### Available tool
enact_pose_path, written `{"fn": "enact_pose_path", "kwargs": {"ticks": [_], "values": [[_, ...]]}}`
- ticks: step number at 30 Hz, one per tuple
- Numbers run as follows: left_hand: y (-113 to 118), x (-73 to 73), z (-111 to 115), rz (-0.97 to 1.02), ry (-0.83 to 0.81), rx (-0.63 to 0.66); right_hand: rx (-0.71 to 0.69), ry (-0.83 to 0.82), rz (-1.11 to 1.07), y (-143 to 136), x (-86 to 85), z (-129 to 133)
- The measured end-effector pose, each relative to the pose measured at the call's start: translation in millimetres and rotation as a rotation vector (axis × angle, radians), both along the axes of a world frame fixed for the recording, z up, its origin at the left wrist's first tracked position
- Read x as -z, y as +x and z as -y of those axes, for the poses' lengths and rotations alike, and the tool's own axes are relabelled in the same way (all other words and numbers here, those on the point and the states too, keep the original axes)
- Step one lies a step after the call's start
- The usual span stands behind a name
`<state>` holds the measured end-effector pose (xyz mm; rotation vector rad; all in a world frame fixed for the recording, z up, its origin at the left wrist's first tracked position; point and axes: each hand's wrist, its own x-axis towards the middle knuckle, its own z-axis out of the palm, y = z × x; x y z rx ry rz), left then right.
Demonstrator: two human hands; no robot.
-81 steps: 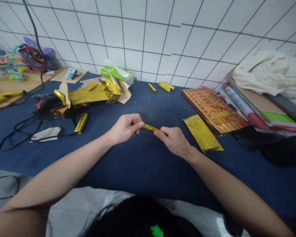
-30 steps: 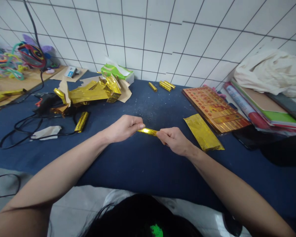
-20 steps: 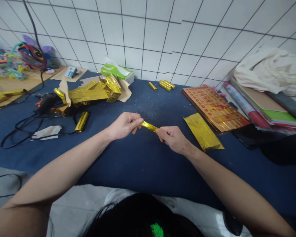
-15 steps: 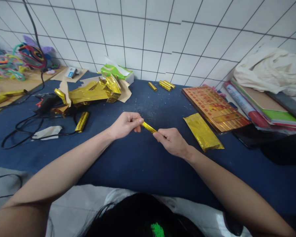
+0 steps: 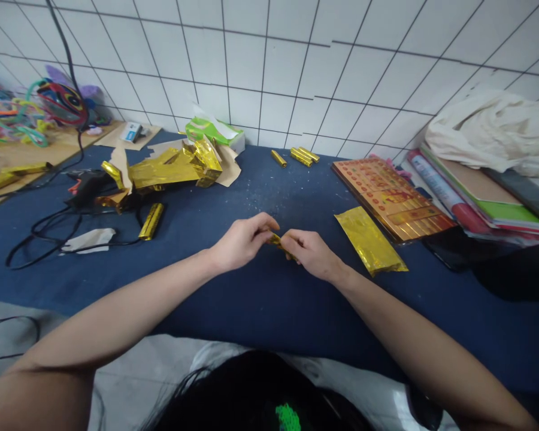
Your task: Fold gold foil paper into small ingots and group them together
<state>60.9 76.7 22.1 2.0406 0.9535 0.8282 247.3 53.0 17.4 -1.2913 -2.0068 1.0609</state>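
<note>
Between my two hands is a small gold foil roll (image 5: 275, 239), mostly covered by the fingers. My left hand (image 5: 245, 240) pinches its left end, and my right hand (image 5: 312, 252) grips the other end with curled fingers. To the right of my hands lies a flat gold foil packet (image 5: 371, 240). Several finished-looking gold foil rolls (image 5: 302, 156) rest on the blue cloth near the wall. Another gold roll (image 5: 151, 221) lies left of my left forearm, beside a black cable.
Crumpled gold foil sheets (image 5: 166, 170) and a green tissue pack (image 5: 215, 131) sit at the back left. A black glue gun (image 5: 87, 188) with a looping cord lies left. At right are an orange-gold printed pack (image 5: 393, 197), stacked books (image 5: 503, 191) and white cloth (image 5: 494, 131).
My left hand has moved right and slightly down, closer to my right hand. Less of the gold foil roll shows between them now.
</note>
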Motion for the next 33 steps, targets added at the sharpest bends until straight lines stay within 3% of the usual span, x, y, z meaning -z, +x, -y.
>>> {"fn": "enact_pose_path", "kwargs": {"ticks": [3,10,16,23,29,33], "values": [[5,-0.6,6,-0.035,0.037,0.036,-0.052,-0.016,0.004,-2,-0.2,1],[4,-4.3,3,-0.2,-0.02,0.097,-0.022,0.204,0.139,-4,2.2,2],[2,-3.4,4,-0.124,-0.081,0.09,-0.044,0.033,0.067,-3,-1.3,4],[5,-1.2,2,-0.024,-0.27,0.086,0.004,0.392,0.285,-5,3.0,5],[-3,-2.4,-5,-0.013,-0.142,-0.023,0.039,0.276,0.271,-4,-1.6,4],[-7,-4.4,-10,0.032,-0.179,-0.025,0.051,0.38,0.302,-3,-3.9,3]]}}
